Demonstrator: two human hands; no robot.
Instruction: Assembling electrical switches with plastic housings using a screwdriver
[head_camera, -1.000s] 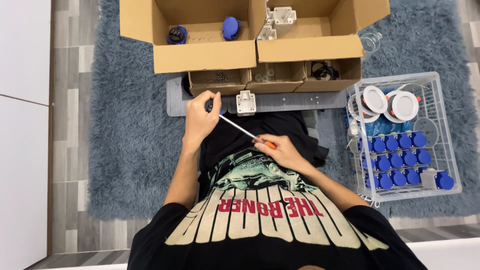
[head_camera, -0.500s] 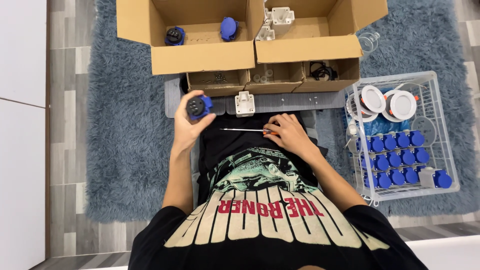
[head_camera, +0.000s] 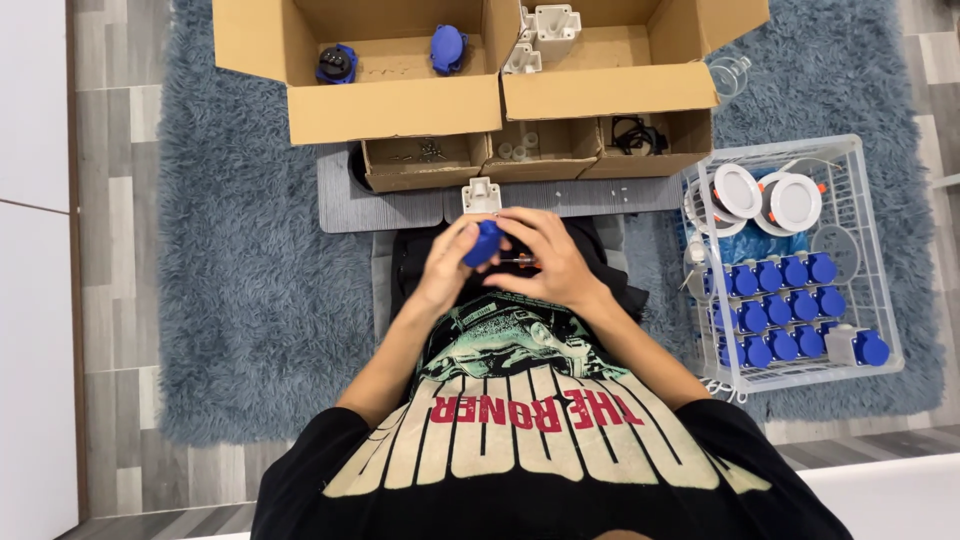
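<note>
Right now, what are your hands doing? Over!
Left hand grips small blue round part. Right hand beside it, holding screwdriver to the part. Nothing between hands and part.

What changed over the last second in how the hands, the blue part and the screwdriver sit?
The left hand, empty at first, took up a blue socket part and brought it to the middle. The right hand moved in with the screwdriver, its tip now at the part. The cardboard boxes, wire basket and white bracket stayed put.
</note>
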